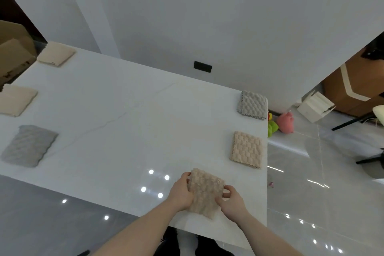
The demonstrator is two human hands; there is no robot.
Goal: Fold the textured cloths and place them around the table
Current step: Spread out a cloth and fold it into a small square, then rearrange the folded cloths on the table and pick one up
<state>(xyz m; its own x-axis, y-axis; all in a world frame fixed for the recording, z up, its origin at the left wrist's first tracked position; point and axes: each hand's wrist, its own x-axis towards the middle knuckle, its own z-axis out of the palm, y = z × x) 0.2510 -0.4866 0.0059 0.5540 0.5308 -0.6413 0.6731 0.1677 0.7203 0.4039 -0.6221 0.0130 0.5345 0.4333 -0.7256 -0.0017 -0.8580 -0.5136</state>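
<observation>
A folded beige textured cloth (204, 190) lies near the front right corner of the white table (124, 122). My left hand (180, 193) grips its left edge and my right hand (231, 201) grips its right edge. Along the right edge lie a folded beige cloth (246, 148) and, further back, a folded grey cloth (252, 104). On the left side sit a folded grey cloth (29, 145) and two folded beige cloths (16, 100) (56, 54).
Cardboard boxes (14, 52) stand past the table's far left corner. On the glossy floor to the right are a pink toy (286, 123), a green toy (272, 128), a white open box (314, 107) and dark chair legs (351, 121).
</observation>
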